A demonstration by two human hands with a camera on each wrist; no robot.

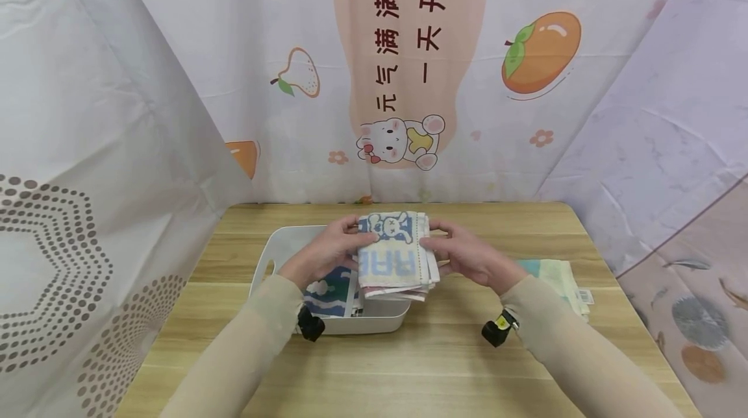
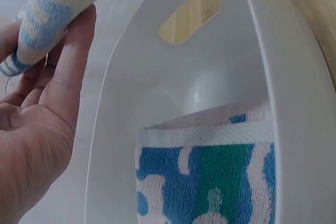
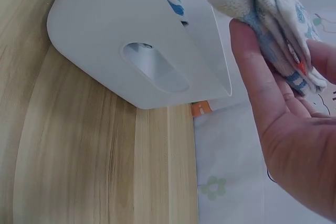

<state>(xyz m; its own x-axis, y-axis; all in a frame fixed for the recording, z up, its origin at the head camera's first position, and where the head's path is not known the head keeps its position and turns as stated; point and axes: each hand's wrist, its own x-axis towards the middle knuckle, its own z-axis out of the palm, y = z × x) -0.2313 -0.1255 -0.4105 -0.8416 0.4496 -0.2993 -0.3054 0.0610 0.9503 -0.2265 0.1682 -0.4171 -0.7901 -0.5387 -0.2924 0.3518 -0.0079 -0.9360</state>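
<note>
A folded towel [image 1: 394, 259] with a rabbit figure and pale blue lettering is held up between both hands, over the right part of a white plastic basket [image 1: 368, 325]. My left hand [image 1: 330, 246] grips its left edge, thumb on top. On the opposite edge, my right hand [image 1: 464, 252] pinches the folds between thumb and fingers; several layers show in the right wrist view [image 3: 278, 30]. Inside the basket's left part stands a blue, green and white folded towel [image 2: 210, 177], lower than the hands.
At the right of the wooden table [image 1: 444, 366], a pale yellow and teal towel [image 1: 555, 278] with a white tag [image 1: 586, 296] lies partly behind the right forearm. The basket has handle holes [image 3: 156, 67] in its end walls. A printed curtain [image 1: 491, 145] hangs behind the table.
</note>
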